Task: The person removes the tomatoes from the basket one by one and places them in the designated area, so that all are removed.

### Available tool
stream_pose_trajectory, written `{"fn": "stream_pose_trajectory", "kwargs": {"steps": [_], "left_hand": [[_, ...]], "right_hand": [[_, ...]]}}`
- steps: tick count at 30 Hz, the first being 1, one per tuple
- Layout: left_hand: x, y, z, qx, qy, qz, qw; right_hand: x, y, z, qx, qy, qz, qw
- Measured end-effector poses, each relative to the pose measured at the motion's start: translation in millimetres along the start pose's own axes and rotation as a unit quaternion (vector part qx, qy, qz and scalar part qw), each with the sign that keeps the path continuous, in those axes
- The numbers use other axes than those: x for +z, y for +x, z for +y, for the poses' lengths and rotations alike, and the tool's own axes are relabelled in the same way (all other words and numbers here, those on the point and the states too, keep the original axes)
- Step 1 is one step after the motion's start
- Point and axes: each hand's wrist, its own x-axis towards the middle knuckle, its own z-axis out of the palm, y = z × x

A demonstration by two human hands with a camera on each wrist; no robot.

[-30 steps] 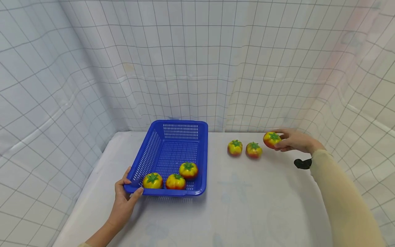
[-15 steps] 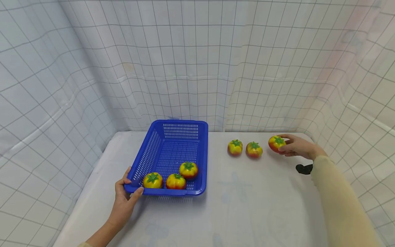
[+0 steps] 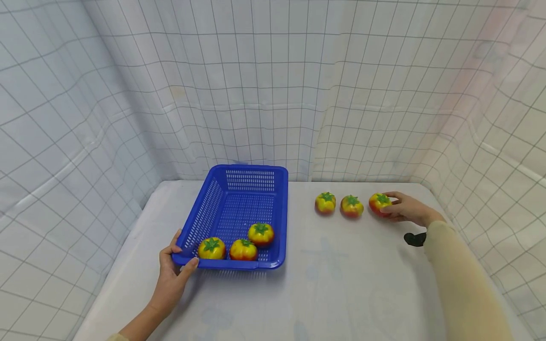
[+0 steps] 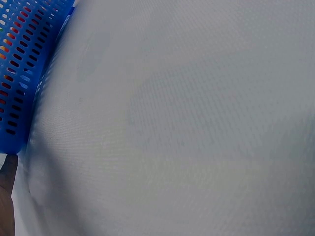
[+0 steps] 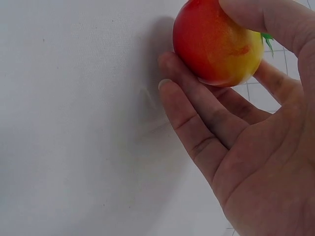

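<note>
My left hand grips the near left corner of a blue plastic basket, thumb on the front rim and fingers at the left rim. Inside the basket, near its front, lie three red-and-yellow toy tomatoes with green leaf tops, one being the left toy tomato. At the far right, my right hand holds another toy tomato between thumb and fingers, at or just above the table; I cannot tell which. Two more, a left one and a right one, sit in line beside it.
A white cloth covers the table. White grid-patterned curtains enclose it at the back and both sides. A small black object shows under the right wrist. The basket stands on the left half of the table.
My right hand has lowered the toy tomato toward the table, first shifting slightly right, then back a little left. The left hand and basket stay in place.
</note>
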Motion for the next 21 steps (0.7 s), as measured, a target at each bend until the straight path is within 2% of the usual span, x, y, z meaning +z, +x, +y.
{"fn": "stream_pose_trajectory", "kwargs": {"steps": [21], "left_hand": [[-0.2, -0.2, -0.9, 0.005, 0.002, 0.001, 1.0]], "right_hand": [[3.1, 3.0, 6.9, 0.01, -0.016, -0.004, 0.9998]]}}
